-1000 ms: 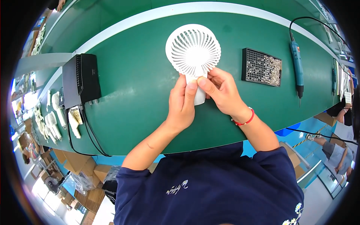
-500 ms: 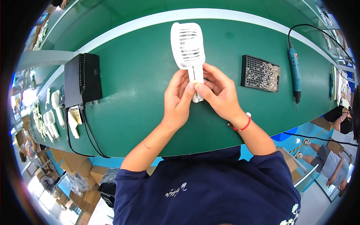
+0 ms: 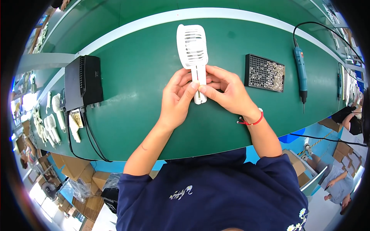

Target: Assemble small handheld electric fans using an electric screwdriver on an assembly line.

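A white handheld fan [image 3: 194, 46] with a slatted head is held above the green bench, its head pointing away from me. My left hand [image 3: 176, 98] grips the handle from the left, thumb on top. From the other side my right hand [image 3: 225, 90] closes on the same handle, its thumb beside the left one. Both sets of fingers curl behind and under the handle, partly hidden. A groove or seam runs along the handle's upper face. A red bracelet [image 3: 255, 120] circles my right wrist.
To the right lie a black tray [image 3: 265, 73] of small metal screws and a teal electric screwdriver [image 3: 301, 71] on a black cable. A black box [image 3: 83, 81] with cables stands left, near several white fan parts [image 3: 52, 127]. Another person [image 3: 334, 181] is beyond the bench at right.
The fan has turned slightly in my hands, and my fingers have shifted a little on the handle. The person at the right has moved.
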Demonstrator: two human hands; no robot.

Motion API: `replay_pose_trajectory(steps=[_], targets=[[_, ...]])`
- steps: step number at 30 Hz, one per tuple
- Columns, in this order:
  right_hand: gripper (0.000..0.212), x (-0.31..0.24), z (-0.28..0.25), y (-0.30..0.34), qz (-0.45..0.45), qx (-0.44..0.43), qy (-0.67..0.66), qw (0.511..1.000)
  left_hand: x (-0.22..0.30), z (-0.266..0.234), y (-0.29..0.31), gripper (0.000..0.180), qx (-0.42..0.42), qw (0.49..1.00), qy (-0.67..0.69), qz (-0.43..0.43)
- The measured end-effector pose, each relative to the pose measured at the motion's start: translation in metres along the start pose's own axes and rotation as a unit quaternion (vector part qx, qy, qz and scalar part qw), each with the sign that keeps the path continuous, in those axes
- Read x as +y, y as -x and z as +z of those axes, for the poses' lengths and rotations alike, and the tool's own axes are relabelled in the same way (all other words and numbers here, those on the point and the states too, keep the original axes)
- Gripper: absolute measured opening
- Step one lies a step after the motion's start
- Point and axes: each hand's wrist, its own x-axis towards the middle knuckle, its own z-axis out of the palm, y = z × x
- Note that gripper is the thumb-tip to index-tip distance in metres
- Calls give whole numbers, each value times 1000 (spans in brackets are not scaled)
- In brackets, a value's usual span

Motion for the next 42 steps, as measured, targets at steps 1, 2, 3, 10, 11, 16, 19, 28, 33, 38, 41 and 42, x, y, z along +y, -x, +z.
replay_pose_trajectory(steps=[1,2,3,10,11,16,19,28,33,38,41,42], targets=[[49,-1,0,0,1,-5,6,1000,0,0,1,44,0,1000,0,-1],[48,-1,-1,0,2,-10,11,1000,0,0,1,43,0,1000,0,-2],[48,-1,-2,0,2,-10,11,1000,0,0,1,43,0,1000,-1,-3],[53,1,-4,-1,17,-25,-4,1000,-1,-1,0,42,2,1000,-14,-13],[53,0,-4,0,25,-29,-5,999,1,1,1,43,6,1000,-14,-12],[51,-13,-6,1,31,-66,52,996,-2,-4,0,46,9,1000,-4,-7],[48,-7,-4,1,25,-58,36,997,-1,-6,-2,49,1,999,14,-33],[49,-6,-1,3,-5,-66,86,994,3,-1,2,55,8,1000,-5,-22],[57,-5,22,8,-198,39,309,929,-5,0,6,57,81,994,49,54],[52,5,20,12,-196,-12,221,955,10,-4,5,62,54,994,21,98],[45,-1,19,13,-193,-5,228,954,3,-8,-1,53,-12,992,92,81],[44,-1,19,14,-193,-19,228,954,0,-11,-2,49,-81,986,136,61]])
